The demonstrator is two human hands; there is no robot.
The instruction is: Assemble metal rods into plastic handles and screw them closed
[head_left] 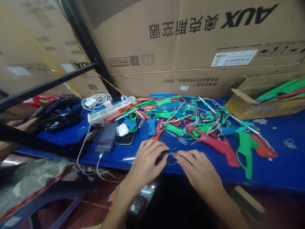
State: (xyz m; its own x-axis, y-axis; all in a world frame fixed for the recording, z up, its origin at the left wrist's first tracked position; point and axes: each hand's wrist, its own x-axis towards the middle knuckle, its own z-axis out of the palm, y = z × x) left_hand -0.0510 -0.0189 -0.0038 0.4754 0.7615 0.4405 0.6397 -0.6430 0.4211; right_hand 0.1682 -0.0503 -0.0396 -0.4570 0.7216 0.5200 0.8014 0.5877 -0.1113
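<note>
- A wired part (168,156) is pinched between the fingers of the left hand (145,163) and right hand (200,171), at the table (281,159) edge.
- Beyond the fingers, a tangled pile (190,127) seems left unworked.
- Far right of the fingers, a few pieces are seen in a box (247,106).

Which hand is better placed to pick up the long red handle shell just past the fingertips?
Right. The right hand lies just short of the red handle shell, closer than the left hand. Both pinch a small wired part, so one would have to let go first.
</note>
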